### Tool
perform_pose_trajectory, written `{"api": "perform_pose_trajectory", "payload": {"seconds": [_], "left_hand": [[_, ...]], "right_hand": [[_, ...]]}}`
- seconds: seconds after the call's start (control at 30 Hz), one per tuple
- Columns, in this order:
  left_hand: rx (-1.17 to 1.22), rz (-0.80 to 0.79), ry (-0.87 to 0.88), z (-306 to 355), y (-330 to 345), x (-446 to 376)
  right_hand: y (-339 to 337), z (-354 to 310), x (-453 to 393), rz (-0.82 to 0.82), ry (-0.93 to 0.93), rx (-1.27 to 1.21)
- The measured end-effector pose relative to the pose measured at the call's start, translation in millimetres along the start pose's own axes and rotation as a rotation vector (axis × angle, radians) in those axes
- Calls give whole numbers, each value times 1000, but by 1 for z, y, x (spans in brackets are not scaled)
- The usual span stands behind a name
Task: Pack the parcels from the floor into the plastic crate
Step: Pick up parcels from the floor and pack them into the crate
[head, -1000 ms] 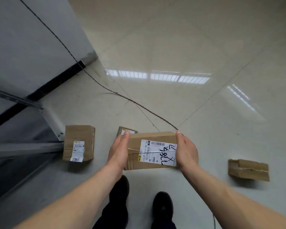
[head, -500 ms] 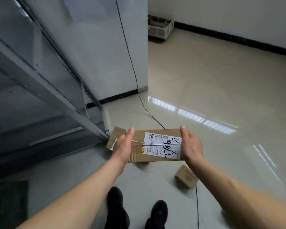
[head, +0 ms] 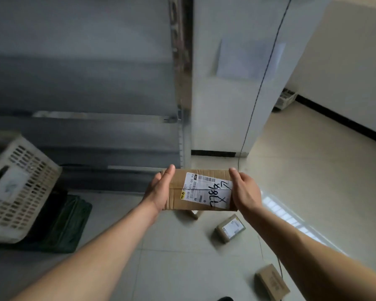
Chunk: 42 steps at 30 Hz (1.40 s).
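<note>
I hold a long cardboard parcel (head: 178, 192) with a white shipping label and black handwriting, lifted above the floor at mid-frame. My left hand (head: 160, 191) clasps its left end and my right hand (head: 244, 190) clasps its right end. A white slotted plastic crate (head: 20, 187) stands tilted at the far left, well left of the parcel. Two small cardboard parcels lie on the floor: one (head: 230, 228) just below my right hand, another (head: 272, 282) near the bottom edge. A corner of a third (head: 195, 213) peeks out under the held parcel.
A dark green mat or crate (head: 63, 227) lies under the white crate. Grey metal shelving (head: 96, 105) fills the upper left. A white pillar (head: 237, 83) with a black cable (head: 263, 79) stands ahead. Another crate (head: 285, 99) sits by the far wall. Tiled floor opens to the right.
My view has swung left and upward with the parcel still held in both hands. The white crate and shelving have come into view; the floor parcels now lie lower right.
</note>
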State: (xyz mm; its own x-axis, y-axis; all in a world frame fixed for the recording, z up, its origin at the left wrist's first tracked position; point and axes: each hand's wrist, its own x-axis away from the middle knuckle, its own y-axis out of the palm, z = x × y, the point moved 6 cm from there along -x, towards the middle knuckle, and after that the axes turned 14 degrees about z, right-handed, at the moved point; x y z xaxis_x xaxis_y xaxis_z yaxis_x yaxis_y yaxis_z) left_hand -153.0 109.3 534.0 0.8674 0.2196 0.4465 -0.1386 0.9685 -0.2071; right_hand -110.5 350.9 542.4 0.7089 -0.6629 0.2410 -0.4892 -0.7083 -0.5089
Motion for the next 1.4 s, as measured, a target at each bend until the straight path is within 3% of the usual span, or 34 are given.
{"api": "perform_pose_trajectory", "payload": {"seconds": [0.3,0.6,0.73,1.03,1.4], "left_hand": [[29,77,133,27,-211,-7],[74,353,196,22,-397,-8],[96,392,94,0,-454,-30],[133,552,-7,21,-549,-73],[226,712,-121,28,-633,-132]], "right_hand": [[127,-110,135,-114,-210,49],[259,-190,241,-277,-375,22],[312,-220,263,-350,-447,50],[443,-292,286,-502,-546,75],[564,-359,310,-651,-628,126]]}}
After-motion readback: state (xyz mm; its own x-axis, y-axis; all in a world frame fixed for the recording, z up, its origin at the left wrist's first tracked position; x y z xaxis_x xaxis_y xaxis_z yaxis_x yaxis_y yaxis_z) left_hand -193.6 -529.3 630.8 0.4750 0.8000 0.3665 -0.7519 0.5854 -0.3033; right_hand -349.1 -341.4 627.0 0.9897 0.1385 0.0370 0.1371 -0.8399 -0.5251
